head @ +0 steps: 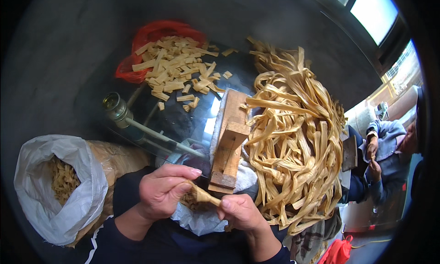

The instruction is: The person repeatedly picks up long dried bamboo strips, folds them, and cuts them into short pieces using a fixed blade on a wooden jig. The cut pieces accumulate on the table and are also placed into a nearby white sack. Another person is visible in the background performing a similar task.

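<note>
A short, tan, folded strip, perhaps dried plant or bean-curd material [203,196], is stretched between my two hands. The fingers of my left hand [165,191] pinch its left end, and my right hand [242,212] grips the other end between thumb and fingers. Just above them lies a wooden block frame [228,143] with a thin upright wire or blade, resting on a white cloth [245,176]. Right of the frame a large heap of long tan strips [295,143] is piled. Below my hands is an open white woven bag [199,219] with small pieces inside.
Cut pieces [175,64] lie on a dark glossy tabletop beside a red plastic bag [134,69]. A metal-and-glass cup-like object [118,109] stands at the left. An open white sack [31,181] holds more pieces. At the far right sits another person [385,154], hands together.
</note>
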The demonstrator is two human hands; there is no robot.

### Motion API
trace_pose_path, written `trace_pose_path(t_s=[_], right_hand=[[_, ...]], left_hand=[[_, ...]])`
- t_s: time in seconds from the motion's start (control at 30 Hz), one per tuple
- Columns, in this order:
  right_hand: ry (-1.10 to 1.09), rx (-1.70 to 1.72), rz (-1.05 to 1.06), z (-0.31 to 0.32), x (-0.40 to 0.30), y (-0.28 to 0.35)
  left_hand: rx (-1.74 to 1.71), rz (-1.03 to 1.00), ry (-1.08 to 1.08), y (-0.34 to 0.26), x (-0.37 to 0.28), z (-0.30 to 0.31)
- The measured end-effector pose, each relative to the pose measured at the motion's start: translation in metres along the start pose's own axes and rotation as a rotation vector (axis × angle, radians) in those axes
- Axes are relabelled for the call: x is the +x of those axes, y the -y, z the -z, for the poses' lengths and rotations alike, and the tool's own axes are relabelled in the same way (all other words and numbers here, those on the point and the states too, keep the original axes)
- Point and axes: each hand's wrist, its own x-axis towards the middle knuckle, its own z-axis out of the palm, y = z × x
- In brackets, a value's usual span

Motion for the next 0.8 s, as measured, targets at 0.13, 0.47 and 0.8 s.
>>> trace_pose_path(t_s=[0.13, 0.47, 0.8], right_hand=[[-0.066, 0.081, -0.072, 0.002, 0.002, 0.004], [-0.438, -0.045, 0.225, 0.002, 0.002, 0.003], [-0.919, -0.791, 0.631, 0.029, 0.048, -0.003]], left_hand=[[-0.447, 0.573, 0.208, 0.022, -0.005, 0.002], [-0.739, 0.747, 0.161, 0.034, -0.013, -0.021], [0.083, 0.456, 0.006, 0.061, 0.003, -0.046]])
